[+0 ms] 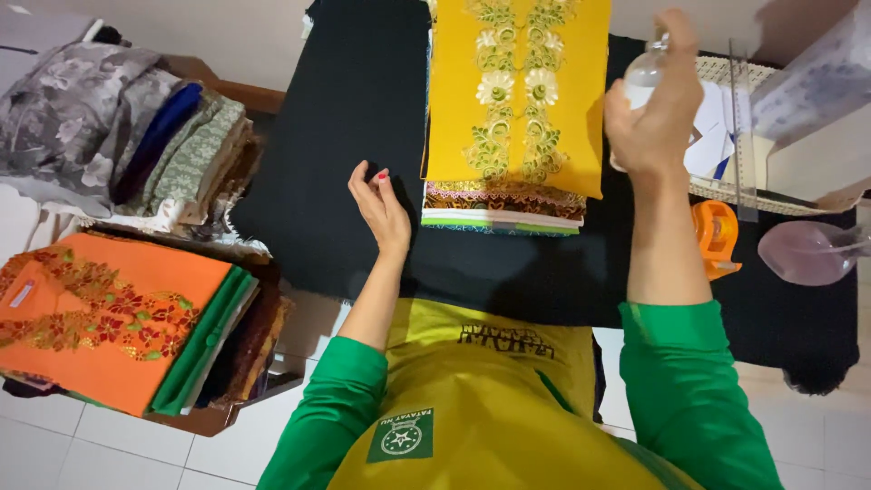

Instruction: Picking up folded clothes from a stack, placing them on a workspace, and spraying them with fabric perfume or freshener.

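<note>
The right hand (655, 118) has its grip closed on a clear spray bottle (646, 74) held upright just right of the yellow folded fabric (517, 91), while the left hand (381, 207) rests open-gripped on the black cloth (345, 136).

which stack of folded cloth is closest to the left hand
The middle stack topped by the yellow embroidered cloth, just right of the left hand. The orange-topped stack and grey-topped stack lie farther off at the left.

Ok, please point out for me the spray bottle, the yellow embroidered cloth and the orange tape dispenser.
Spray bottle (642, 82), head view, on its clear body beside the right hand.
Yellow embroidered cloth (581, 100), head view, on the plain yellow part right of the embroidery.
Orange tape dispenser (715, 231), head view, on its orange body.
</note>
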